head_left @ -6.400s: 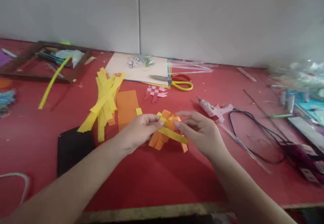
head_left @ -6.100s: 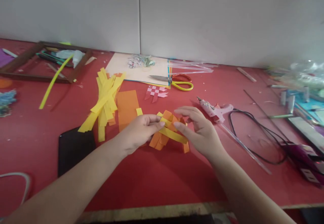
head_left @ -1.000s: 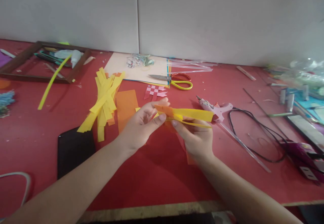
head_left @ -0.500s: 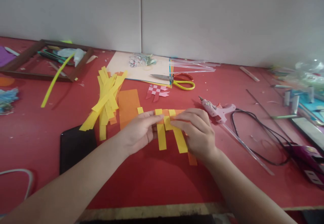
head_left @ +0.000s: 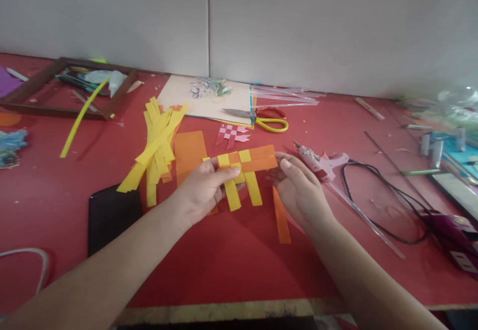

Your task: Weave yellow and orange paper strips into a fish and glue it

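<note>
My left hand (head_left: 203, 190) pinches a small weave of yellow and orange paper strips (head_left: 244, 170) just above the red table (head_left: 224, 265). Two yellow strips hang down from an orange band. My right hand (head_left: 298, 190) is at the weave's right end, fingers loosely curled and apart, thumb near the orange band; I cannot see it gripping. A loose orange strip (head_left: 282, 218) lies on the table under that hand. A pile of yellow strips (head_left: 157, 146) and an orange sheet (head_left: 189, 152) lie to the left.
Scissors (head_left: 261, 119) rest on a cream sheet (head_left: 205, 102) at the back. A pink glue gun (head_left: 323, 161) with a black cable (head_left: 377, 205) lies right. A pink-white woven piece (head_left: 231, 135), a black phone (head_left: 110, 218) and a wooden frame (head_left: 61, 88) are also here.
Half a second ago both hands pressed the weave flat on the table. Now the left hand holds it raised and the right hand has drawn back, uncovering the orange band and a loose strip.
</note>
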`<action>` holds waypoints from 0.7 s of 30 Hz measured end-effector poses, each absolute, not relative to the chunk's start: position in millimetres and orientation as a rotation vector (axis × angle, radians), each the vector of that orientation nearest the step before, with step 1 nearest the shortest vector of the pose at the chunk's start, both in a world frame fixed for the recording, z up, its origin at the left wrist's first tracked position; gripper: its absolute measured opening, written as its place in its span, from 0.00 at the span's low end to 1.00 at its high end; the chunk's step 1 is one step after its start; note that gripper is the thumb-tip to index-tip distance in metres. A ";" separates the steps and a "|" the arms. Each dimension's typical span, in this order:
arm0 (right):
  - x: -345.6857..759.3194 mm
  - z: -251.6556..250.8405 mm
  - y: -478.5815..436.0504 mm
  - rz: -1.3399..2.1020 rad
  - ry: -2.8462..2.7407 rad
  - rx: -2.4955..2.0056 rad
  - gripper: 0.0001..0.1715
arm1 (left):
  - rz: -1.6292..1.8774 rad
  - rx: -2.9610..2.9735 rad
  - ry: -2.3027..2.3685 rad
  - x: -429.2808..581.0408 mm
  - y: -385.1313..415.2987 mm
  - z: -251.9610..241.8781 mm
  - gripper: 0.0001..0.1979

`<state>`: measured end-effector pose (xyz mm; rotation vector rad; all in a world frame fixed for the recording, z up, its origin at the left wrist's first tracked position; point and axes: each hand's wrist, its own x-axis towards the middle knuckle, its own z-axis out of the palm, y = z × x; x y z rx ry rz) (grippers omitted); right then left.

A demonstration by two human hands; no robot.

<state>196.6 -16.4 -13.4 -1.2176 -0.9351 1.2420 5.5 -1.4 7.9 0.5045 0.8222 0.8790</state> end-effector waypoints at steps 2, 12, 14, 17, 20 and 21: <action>192.0 -10.1 -18.6 1.429 -0.942 -1.155 0.16 | 0.868 0.547 0.783 5.3 -2.0 7.6 0.12; 185.2 -13.6 -27.2 1.433 -0.964 -1.207 0.09 | 0.770 0.626 0.765 5.8 -6.1 10.4 0.17; 184.8 -13.8 -27.6 1.434 -0.959 -1.203 0.09 | 0.765 0.629 0.765 5.9 -6.2 11.0 0.18; 183.4 -12.8 -28.9 1.427 -0.955 -1.201 0.10 | 0.758 0.641 0.763 6.0 -6.2 11.3 0.18; 182.4 -12.2 -30.1 1.399 -0.942 -1.210 0.11 | 0.754 0.651 0.765 5.6 -6.2 10.3 0.19; 182.3 -11.9 -30.4 1.394 -0.936 -1.212 0.12 | 0.752 0.654 0.770 5.5 -6.2 9.7 0.19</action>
